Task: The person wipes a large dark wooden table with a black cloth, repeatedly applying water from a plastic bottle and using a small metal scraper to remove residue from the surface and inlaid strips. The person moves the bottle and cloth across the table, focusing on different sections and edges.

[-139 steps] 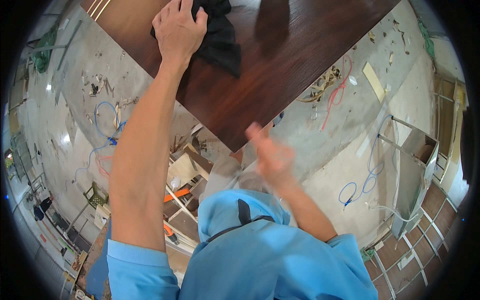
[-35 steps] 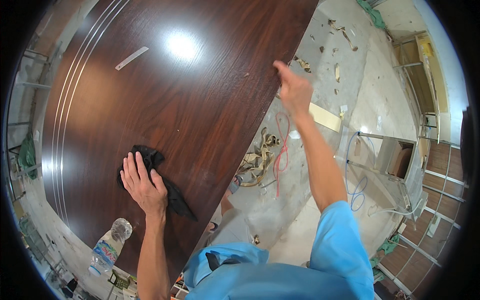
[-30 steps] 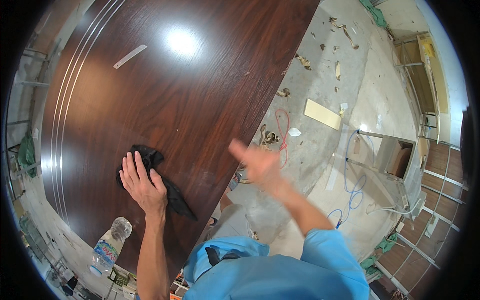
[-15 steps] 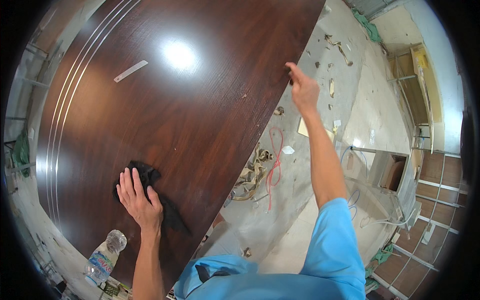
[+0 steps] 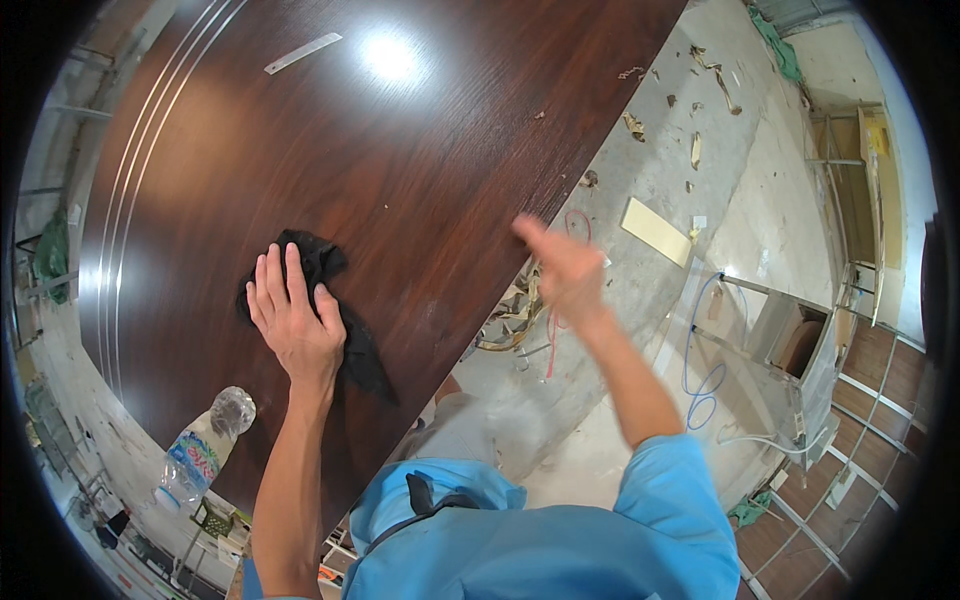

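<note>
A dark brown wood-grain panel (image 5: 430,150) fills the left and middle of the view. My left hand (image 5: 302,335) lies on it with fingers stretched out, on top of a crumpled black cloth (image 5: 312,258). The cloth's tail trails out beside my wrist. At the panel's right edge is my right hand (image 5: 572,272), blurred by motion, with one digit pointing onto the surface; its other fingers are not clear. A thin metal ruler (image 5: 303,54) rests farther up the panel. Near the lower left edge lies a clear plastic bottle (image 5: 205,448) with a coloured label.
Strips of crumpled tape (image 5: 515,315) and a red cord (image 5: 553,340) are on the concrete floor (image 5: 650,300) beside the panel. A cream-coloured block (image 5: 656,231) lies farther right. Beyond it stand a box-like frame (image 5: 790,340) with blue tubing and a tiled metal-framed rack (image 5: 860,430).
My right hand has come nearer to me along the panel's edge. My left hand stays on the black cloth. The whole view has shifted, so the ruler and bottle appear higher.
</note>
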Demonstrator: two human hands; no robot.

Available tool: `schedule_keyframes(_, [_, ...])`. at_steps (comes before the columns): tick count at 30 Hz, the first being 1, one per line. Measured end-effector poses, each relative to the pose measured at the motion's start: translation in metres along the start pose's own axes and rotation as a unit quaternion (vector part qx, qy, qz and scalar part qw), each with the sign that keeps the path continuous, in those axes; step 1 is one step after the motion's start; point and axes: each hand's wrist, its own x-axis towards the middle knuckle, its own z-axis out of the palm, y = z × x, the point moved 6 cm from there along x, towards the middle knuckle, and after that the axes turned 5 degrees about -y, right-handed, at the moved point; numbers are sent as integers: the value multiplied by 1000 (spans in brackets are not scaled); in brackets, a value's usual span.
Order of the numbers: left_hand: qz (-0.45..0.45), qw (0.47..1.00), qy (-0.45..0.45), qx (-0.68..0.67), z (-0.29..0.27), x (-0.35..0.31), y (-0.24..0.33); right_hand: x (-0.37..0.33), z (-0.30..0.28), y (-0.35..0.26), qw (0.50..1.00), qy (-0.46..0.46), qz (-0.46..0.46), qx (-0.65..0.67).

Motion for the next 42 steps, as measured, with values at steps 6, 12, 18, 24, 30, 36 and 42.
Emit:
schedule_keyframes(6, [12,1000,14,-15,-2,-2,1,-96,39,-177,986,-107,-122,42])
schedule_keyframes(12, [17,999,40,-17,-3,-7,-4,-41,5,-52,987,125,86,46])
schedule_keyframes(18, [21,997,70,-17,3,-12,-8,-87,59,-101,997,73,-3,12])
schedule_keyframes(24, [8,999,33,19,1,-9,-8,-260,138,-339,945,-169,-166,224])
schedule_keyframes(30, [293,949,-27,-115,-22,-99,52,-357,144,-214,951,-264,71,146])
schedule_keyframes(36, [362,918,-154,-41,-69,-357,-61,-437,47,-77,896,-117,418,-99])
schedule_keyframes(42, [22,959,-268,-89,-173,-601,-227,-385,52,-188,930,34,360,63])
